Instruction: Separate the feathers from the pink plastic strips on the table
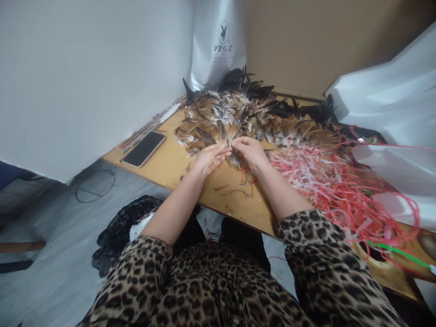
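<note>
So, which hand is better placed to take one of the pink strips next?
Probably the right hand: the pink strips lie on its side, while the left hand is farther from them. Both hands meet near the brown feathers.

Yellow-brown bench (173,165). Bears a broad heap of brown, black and white feathers (231,106). Holds a dark-screened phone (143,149) lying flat to the left of the feathers, plus tangled pink and red strips (340,186) to their right and nearer. Carries feather bits (221,187) in front of the heap.
</note>
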`<state>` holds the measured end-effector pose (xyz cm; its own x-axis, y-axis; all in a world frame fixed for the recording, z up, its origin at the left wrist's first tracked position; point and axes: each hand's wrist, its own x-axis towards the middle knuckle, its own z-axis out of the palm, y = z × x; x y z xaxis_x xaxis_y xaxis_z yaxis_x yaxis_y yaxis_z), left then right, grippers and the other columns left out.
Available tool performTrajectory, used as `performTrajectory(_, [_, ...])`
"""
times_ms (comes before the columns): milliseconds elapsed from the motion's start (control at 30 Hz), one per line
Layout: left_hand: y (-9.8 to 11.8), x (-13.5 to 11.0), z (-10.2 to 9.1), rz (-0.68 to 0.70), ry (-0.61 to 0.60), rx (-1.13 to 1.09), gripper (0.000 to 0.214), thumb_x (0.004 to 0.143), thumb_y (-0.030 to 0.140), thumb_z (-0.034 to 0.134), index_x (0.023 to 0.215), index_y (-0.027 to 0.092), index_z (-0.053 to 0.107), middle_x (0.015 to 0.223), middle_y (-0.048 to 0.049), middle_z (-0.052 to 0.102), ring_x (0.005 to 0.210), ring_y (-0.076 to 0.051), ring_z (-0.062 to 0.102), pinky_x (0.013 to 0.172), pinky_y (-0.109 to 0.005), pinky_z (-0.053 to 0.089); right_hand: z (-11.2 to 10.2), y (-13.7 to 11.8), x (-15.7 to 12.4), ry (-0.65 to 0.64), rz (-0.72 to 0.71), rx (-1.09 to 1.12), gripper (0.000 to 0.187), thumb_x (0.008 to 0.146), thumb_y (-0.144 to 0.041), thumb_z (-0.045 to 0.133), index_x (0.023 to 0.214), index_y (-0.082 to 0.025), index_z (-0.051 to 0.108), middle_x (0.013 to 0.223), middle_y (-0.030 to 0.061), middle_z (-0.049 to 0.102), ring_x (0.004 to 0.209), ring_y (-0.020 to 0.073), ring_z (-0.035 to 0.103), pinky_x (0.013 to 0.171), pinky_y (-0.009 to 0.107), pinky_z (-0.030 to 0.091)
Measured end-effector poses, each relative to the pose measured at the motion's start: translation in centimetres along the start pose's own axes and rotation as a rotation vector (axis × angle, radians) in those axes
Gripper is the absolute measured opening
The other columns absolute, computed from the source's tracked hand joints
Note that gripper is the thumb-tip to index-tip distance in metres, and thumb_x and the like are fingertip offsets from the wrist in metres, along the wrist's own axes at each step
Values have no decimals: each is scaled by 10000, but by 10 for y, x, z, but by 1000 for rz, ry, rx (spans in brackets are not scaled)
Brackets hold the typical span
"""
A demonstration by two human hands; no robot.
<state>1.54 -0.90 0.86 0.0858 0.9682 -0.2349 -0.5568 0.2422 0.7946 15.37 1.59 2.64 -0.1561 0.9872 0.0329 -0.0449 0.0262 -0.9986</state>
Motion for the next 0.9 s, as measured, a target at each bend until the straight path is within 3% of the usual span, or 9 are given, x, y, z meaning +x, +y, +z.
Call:
performTrajectory(167, [0, -2, 3, -27, -2, -14, 62, 779, 96, 571, 808, 69, 619, 708, -75, 676, 573, -80, 634, 465, -115, 436, 7, 10, 1, 43, -101, 8, 201, 562, -304, 690, 684, -155, 630, 650, -10, 625, 600, 99, 537, 633, 249, 442])
performTrajectory(367, [-1, 0, 4, -4, -2, -12, 40, 764, 74, 584, 739, 67, 614, 622, -37, 637, 518, -36, 589, 468, -92, 423, 9, 15, 2, 87, -219, -138, 159, 615, -284, 648, 695, -147, 649, 661, 1, 628, 615, 109, 544, 653, 258, 440])
performTrajectory(700, [-7, 1, -2, 64, -40, 193, 90, 734, 164, 644, 736, 76, 626, 660, -44, 661, 530, -34, 581, 525, -125, 436, 4, 0, -2, 17, -29, -21, 268, 505, -366, 735, 595, -156, 596, 545, -35, 563, 502, 78, 454, 527, 228, 366])
performTrajectory(900, [-5, 0, 2, 20, -31, 140, 106, 739, 163, 642, 807, 82, 644, 785, -77, 692, 625, -61, 633, 531, -118, 447, 7, 6, -1, 40, 28, 75, 294, 479, -385, 742, 605, -161, 599, 547, -32, 576, 503, 80, 477, 522, 226, 382])
